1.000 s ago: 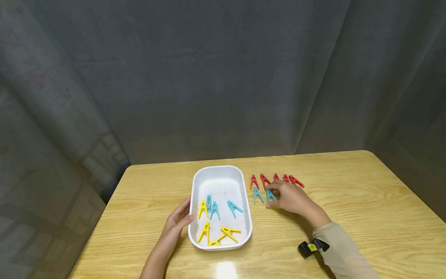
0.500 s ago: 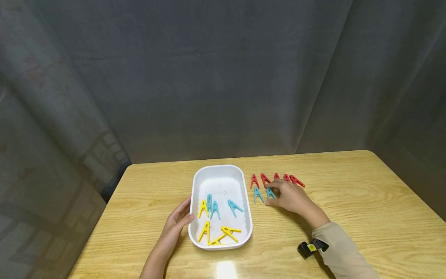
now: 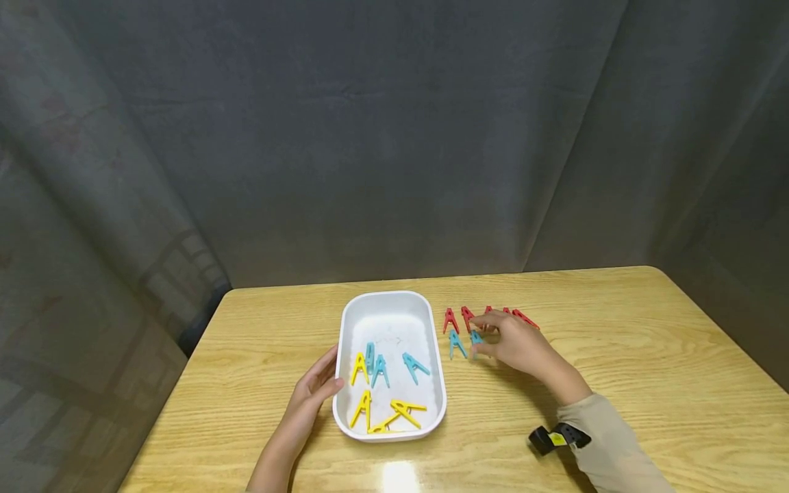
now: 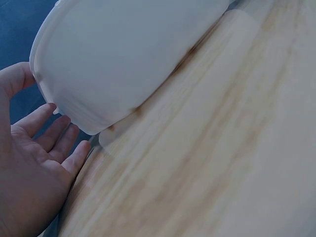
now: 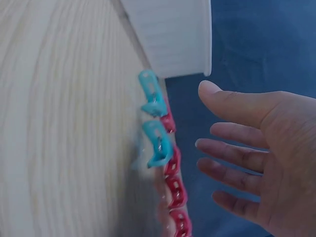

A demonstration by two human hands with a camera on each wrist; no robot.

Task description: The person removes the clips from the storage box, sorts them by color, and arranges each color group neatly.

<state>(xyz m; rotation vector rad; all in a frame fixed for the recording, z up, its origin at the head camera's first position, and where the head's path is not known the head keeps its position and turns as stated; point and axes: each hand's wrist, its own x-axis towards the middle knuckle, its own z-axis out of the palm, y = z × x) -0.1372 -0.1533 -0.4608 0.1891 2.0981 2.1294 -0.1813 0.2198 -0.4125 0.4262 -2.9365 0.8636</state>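
On the bench (image 3: pixel 277 329), to the right of a white tray (image 3: pixel 394 309), a blue clip (image 3: pixel 476 337) is resting just beside the fingers of the right hand (image 3: pixel 520 346). Those fingers are staying released, parted from the thumb and apart from the clip in the right wrist view. A second blue clip (image 3: pixel 456 344) is lying between that one and the tray. Behind the pair, five red clips (image 3: pixel 451 320) are forming a row, some partly hidden by the hand. Inside the tray, three blue clips (image 3: pixel 416 368) are lying around the middle, and four yellow clips (image 3: pixel 362 409) are sitting mostly toward the near end. The left hand (image 3: pixel 311 390) is grasping the tray's left wall, its thumb hooking over the rim and its fingers lying along the outside.

A beige sleeve (image 3: pixel 607 438) is covering the right forearm, and a black strap (image 3: pixel 572 435) is circling it near the wrist. Under everything, the bench is showing yellowish wood grain and rounded far corners, and a bright patch of light is gleaming near its front. Beyond it, a dark grey curtain (image 3: pixel 370 137) is hanging in folds across the background, carrying a faint pattern at the left.
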